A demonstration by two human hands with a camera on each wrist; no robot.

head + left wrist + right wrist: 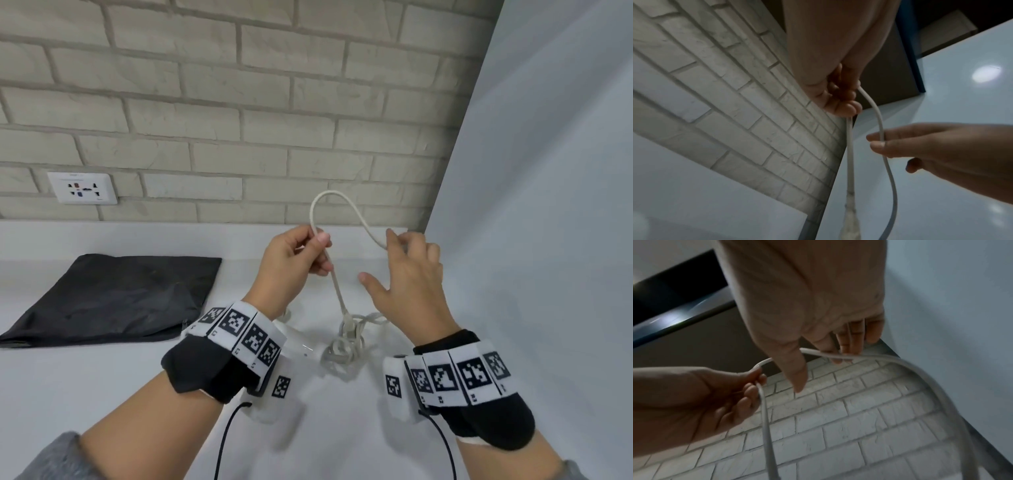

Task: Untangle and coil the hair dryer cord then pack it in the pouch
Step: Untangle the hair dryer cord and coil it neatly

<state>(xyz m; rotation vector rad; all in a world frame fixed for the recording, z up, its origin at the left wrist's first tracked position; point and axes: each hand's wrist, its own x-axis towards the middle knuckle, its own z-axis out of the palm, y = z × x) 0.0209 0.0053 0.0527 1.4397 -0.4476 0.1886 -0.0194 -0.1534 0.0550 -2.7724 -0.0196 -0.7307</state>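
- Left hand: the white cord is pinched between thumb and forefinger, the other fingers curled under it; the hand is raised above the table, toward its far edge.
- Left wrist view: the same hand is seen from below, with the cord leaving the curled fingertips in two strands.
- Right hand: fingers loosely spread, thumb held out to the side. The cord is hooked over the fingertips rather than gripped; in the right wrist view it lies across the tips of the fingers, with the thumb apart from it.
- Between the two hands the cord rises in an arched loop in front of the brick wall.
- From the left hand one strand drops straight down to a tangled heap of cord lying on the table between the two wrists.
- Hair dryer: only part of a white body is seen, lying just left of the tangle and mostly hidden behind the left wrist band.
- Pouch: dark, flat, closed as far as can be told, lying on the left part of the table, near the far edge, well apart from the cord.
- Both wrists carry bands with black-and-white marker squares; the right band is near the table's right side.
- A wall socket is set in the brick wall above the table's far left edge.
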